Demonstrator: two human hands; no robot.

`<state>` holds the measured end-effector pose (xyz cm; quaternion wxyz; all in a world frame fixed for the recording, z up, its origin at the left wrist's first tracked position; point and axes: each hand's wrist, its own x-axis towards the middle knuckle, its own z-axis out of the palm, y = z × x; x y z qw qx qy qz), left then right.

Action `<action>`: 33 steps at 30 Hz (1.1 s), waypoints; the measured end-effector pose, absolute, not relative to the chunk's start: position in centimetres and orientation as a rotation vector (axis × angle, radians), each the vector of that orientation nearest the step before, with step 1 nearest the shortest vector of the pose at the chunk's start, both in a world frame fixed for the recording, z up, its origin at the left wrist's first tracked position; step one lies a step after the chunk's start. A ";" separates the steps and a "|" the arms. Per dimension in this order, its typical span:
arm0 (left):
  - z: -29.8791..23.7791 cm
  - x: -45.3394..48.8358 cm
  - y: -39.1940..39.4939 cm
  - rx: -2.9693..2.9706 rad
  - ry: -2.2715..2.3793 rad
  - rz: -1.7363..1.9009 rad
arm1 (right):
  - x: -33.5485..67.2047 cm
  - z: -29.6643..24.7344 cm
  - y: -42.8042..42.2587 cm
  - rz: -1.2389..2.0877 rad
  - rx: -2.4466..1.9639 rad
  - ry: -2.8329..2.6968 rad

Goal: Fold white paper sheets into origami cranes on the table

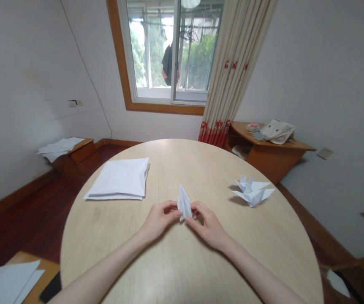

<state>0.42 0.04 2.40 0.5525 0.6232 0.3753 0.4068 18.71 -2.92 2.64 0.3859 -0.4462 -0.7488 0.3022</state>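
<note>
My left hand (159,218) and my right hand (205,226) meet above the round light-wood table (182,270), pinching a narrow folded white paper piece (184,202) between them. The paper stands upright to a point, its lower end tucked in my fingers. To the right lies a finished-looking white origami crane (253,192), apart from both hands. A stack of white paper sheets (117,179) rests on the table to the left, nearer my left hand than my right.
A wooden corner desk (264,143) holds a cloth bag and a plate by the curtain. A low wooden cabinet (77,154) with loose papers stands at the left wall. More white sheets (7,280) lie on a wooden surface at lower left. The table edge curves above a dark wood floor.
</note>
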 end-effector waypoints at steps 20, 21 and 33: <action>1.1 0.5 0.4 1.447 0.818 1.060 | 18.6 2.4 -3.0 1.029 -1.074 -1.758; 1.1 0.5 0.4 1.465 0.828 1.067 | 18.6 2.5 -3.1 1.028 -1.079 -1.762; 1.3 0.4 0.0 1.583 0.870 1.092 | 18.7 2.7 -2.9 0.704 -1.031 -1.913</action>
